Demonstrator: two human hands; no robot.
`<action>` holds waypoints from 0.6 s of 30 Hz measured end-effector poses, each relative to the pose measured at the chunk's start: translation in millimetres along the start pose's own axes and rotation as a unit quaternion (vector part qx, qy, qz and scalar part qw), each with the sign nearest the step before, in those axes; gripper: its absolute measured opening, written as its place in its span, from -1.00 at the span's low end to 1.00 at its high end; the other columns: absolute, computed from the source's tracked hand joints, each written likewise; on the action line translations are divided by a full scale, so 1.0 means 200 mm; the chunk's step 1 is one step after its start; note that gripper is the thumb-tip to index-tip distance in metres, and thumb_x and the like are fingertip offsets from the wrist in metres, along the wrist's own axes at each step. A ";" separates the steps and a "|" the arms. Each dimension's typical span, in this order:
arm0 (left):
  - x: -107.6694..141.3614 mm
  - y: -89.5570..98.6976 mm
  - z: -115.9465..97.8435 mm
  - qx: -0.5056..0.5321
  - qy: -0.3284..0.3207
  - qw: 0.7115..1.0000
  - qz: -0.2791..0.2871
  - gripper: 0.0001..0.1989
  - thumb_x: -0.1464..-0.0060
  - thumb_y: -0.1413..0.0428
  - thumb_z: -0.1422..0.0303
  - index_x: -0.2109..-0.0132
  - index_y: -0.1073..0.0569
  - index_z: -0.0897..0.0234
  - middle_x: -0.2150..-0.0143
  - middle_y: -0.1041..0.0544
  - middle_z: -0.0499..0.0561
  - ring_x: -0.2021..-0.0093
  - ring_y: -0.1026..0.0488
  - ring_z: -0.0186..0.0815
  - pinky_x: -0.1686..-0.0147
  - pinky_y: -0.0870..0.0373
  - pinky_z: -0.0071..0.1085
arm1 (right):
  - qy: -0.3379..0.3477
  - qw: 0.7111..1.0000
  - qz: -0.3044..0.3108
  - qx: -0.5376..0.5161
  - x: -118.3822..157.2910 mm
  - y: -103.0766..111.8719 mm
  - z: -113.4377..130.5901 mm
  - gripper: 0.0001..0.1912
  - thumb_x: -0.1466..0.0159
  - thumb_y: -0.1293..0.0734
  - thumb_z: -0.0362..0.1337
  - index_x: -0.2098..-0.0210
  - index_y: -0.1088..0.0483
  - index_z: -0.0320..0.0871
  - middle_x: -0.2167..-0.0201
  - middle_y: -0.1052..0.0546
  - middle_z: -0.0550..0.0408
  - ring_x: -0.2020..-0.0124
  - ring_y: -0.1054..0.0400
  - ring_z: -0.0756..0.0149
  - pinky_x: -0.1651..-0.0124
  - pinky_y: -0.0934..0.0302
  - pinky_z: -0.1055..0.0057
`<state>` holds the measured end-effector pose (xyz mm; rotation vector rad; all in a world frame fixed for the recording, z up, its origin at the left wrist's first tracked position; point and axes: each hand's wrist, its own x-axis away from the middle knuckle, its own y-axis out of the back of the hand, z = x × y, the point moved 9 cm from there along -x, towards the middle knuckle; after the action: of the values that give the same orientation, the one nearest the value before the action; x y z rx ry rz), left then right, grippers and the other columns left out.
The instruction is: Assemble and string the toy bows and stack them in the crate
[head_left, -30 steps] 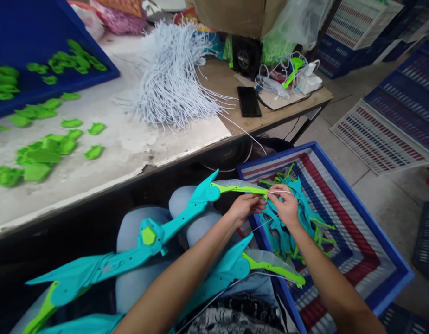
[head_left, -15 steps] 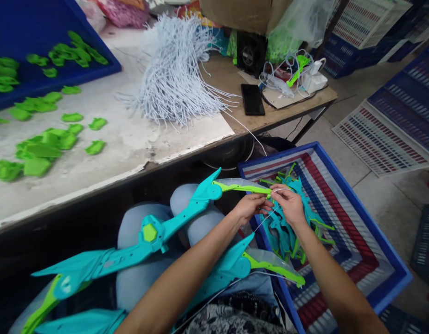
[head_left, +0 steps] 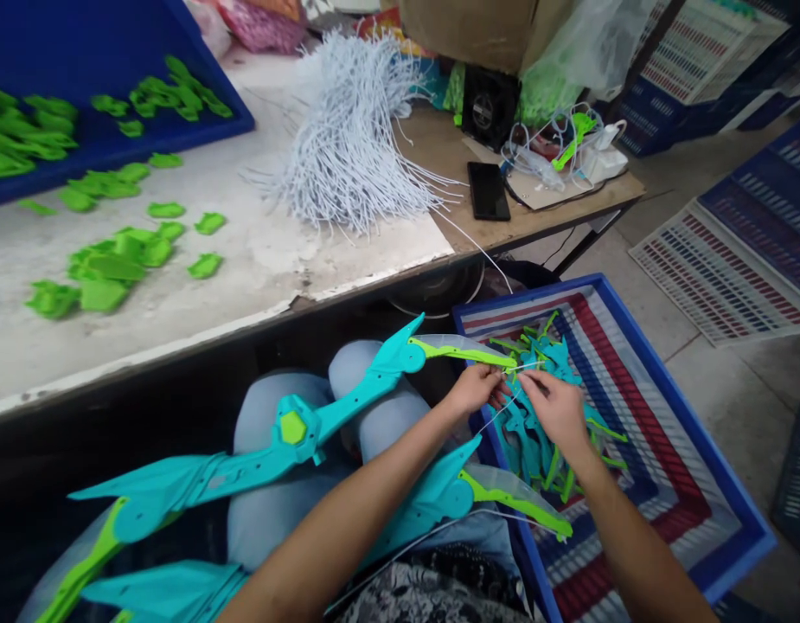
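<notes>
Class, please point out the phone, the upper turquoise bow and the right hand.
Phone (head_left: 489, 191): head view, middle of its dark upper face.
Upper turquoise bow (head_left: 292, 427): head view, its green centre piece.
Right hand (head_left: 559, 407): head view, back of the hand.

The bow (head_left: 294, 430) is teal, with a green pentagon at its middle and a green limb at each end, a clear fin along each limb. It lies aslant across the knees (head_left: 263, 510), its right end higher in view. The cord (head_left: 499, 415) is thin and white, at the right tip; whether it is threaded there is hard to tell.
</notes>
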<state>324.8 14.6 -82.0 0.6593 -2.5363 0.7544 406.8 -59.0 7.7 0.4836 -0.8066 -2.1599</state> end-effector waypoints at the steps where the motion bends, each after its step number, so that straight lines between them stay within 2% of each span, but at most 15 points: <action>1: 0.01 0.00 0.00 -0.019 -0.001 1.000 -0.008 -0.80 -0.13 -0.04 0.44 0.46 -0.36 0.33 0.57 -0.45 -0.05 0.63 -0.36 -0.42 0.56 -0.31 -0.49 | 0.036 0.998 -0.011 0.058 0.00 0.03 0.06 -0.70 -0.29 -0.24 -0.06 0.23 -0.52 -0.09 0.30 -0.57 -0.04 0.24 -0.41 0.12 0.13 -0.25 0.23; 3: 0.03 0.01 -0.02 -0.058 -0.003 0.998 -0.023 -0.80 -0.12 0.02 0.50 0.48 -0.33 0.29 0.60 -0.43 -0.07 0.65 -0.34 -0.40 0.56 -0.30 -0.47 | 0.125 0.981 -0.012 0.151 -0.04 0.02 0.18 -0.71 -0.29 -0.25 -0.11 0.14 -0.50 -0.10 0.15 -0.54 -0.08 0.08 -0.34 0.04 0.02 -0.15 0.16; 4: 0.05 0.02 -0.04 -0.076 -0.006 0.997 -0.031 -0.79 -0.10 0.03 0.53 0.48 -0.32 0.28 0.61 -0.42 -0.09 0.65 -0.33 -0.40 0.55 -0.30 -0.46 | 0.165 0.969 0.014 0.182 -0.07 -0.02 0.22 -0.71 -0.28 -0.27 -0.13 0.09 -0.48 -0.10 0.11 -0.53 -0.08 0.03 -0.30 0.02 0.00 -0.11 0.13; 7: 0.18 0.10 -0.11 -0.125 -0.022 0.990 -0.065 -0.78 -0.02 0.00 0.56 0.54 -0.31 0.26 0.65 -0.37 -0.11 0.62 -0.32 -0.39 0.45 -0.33 -0.42 | 0.223 0.936 0.133 0.239 -0.14 -0.19 0.25 -0.74 -0.27 -0.31 -0.20 0.07 -0.48 -0.05 0.20 -0.57 -0.03 0.09 -0.31 0.06 0.04 -0.04 0.12; 9: 0.34 0.20 -0.19 -0.144 -0.046 0.985 -0.087 -0.81 0.02 -0.03 0.54 0.54 -0.36 0.27 0.59 -0.42 -0.07 0.53 -0.37 -0.36 0.35 -0.36 -0.40 | 0.236 0.923 0.166 0.256 -0.17 -0.24 0.24 -0.77 -0.28 -0.30 -0.21 0.10 -0.49 -0.06 0.28 -0.59 -0.01 0.16 -0.34 0.09 0.07 -0.02 0.13; 12: 0.73 0.43 -0.28 -0.094 -0.095 0.986 -0.103 -0.88 0.01 -0.06 0.42 0.39 -0.50 0.29 0.19 -0.57 0.06 0.27 -0.47 -0.25 0.17 -0.40 -0.32 | 0.253 0.915 0.158 0.272 -0.19 -0.23 0.23 -0.74 -0.28 -0.29 -0.15 0.10 -0.50 -0.08 0.28 -0.59 -0.03 0.16 -0.36 0.08 0.08 -0.03 0.14; 13: 0.89 0.54 -0.30 -0.040 -0.108 0.985 -0.125 -0.85 0.00 -0.06 0.37 0.33 -0.52 0.28 0.05 -0.54 0.08 0.15 -0.47 -0.20 0.08 -0.39 -0.26 | 0.258 0.912 0.156 0.278 -0.20 -0.22 0.21 -0.72 -0.27 -0.28 -0.14 0.11 -0.51 -0.07 0.28 -0.59 -0.04 0.16 -0.37 0.07 0.08 -0.04 0.13; 14: 1.07 0.66 -0.31 0.033 -0.128 0.976 -0.172 -0.84 0.02 -0.07 0.33 0.35 -0.51 0.28 0.03 -0.54 0.09 0.06 -0.46 -0.13 0.05 -0.40 -0.21 | 0.260 0.909 0.157 0.286 -0.20 -0.21 0.20 -0.71 -0.27 -0.27 -0.12 0.12 -0.51 -0.07 0.28 -0.60 -0.04 0.16 -0.39 0.05 0.09 -0.06 0.13; 15: 1.26 0.79 -0.31 0.107 -0.155 0.957 -0.220 -0.85 0.03 -0.06 0.31 0.39 -0.49 0.26 0.07 -0.56 0.07 0.00 -0.44 -0.09 0.02 -0.39 -0.16 | 0.259 0.906 0.159 0.295 -0.21 -0.21 0.18 -0.70 -0.26 -0.26 -0.11 0.13 -0.52 -0.06 0.27 -0.60 -0.04 0.15 -0.40 0.04 0.10 -0.09 0.12; 16: 1.46 0.92 -0.31 0.174 -0.196 0.922 -0.284 -0.86 0.03 -0.05 0.32 0.46 -0.45 0.24 0.20 -0.59 0.02 0.02 -0.45 -0.10 0.00 -0.39 -0.15 | 0.254 0.903 0.163 0.304 -0.23 -0.21 0.16 -0.69 -0.25 -0.24 -0.09 0.15 -0.53 -0.05 0.27 -0.60 -0.05 0.15 -0.41 0.02 0.11 -0.12 0.11; 18: 1.85 1.12 -0.29 0.277 -0.297 0.826 -0.390 -0.86 0.02 -0.05 0.39 0.51 -0.37 0.21 0.49 -0.49 -0.12 0.21 -0.50 -0.25 0.02 -0.43 -0.23 | 0.236 0.900 0.176 0.322 -0.26 -0.20 0.11 -0.64 -0.21 -0.22 -0.05 0.17 -0.54 -0.03 0.27 -0.61 -0.04 0.17 -0.44 -0.01 0.16 -0.20 0.11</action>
<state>-79.5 95.6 60.1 2.2495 -2.1096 1.0639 406.1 9.7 0.8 1.0580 -1.2067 -1.3208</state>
